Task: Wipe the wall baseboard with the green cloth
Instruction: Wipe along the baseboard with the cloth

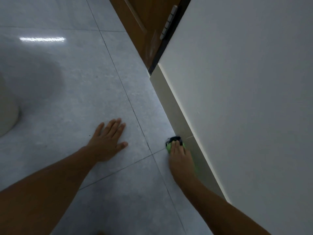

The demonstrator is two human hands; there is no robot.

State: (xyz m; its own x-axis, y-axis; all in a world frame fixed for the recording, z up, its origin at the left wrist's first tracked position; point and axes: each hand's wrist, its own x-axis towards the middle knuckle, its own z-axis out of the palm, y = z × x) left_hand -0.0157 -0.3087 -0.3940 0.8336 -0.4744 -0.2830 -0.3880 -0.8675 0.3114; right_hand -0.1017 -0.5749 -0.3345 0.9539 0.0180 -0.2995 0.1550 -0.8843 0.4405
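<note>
The beige baseboard (171,102) runs along the foot of the white wall (245,99), from the door frame down to the lower right. My right hand (181,158) presses the green cloth (169,147) against the baseboard where it meets the floor. The cloth has a dark patch at its far end and is mostly hidden under my fingers. My left hand (106,141) lies flat on the grey tiled floor (76,90), fingers spread, holding nothing.
A brown wooden door (144,26) with a metal hinge (169,21) stands beyond the end of the baseboard. A rounded white object (6,112) sits at the left edge of the floor. Dark grout lines cross the tiles.
</note>
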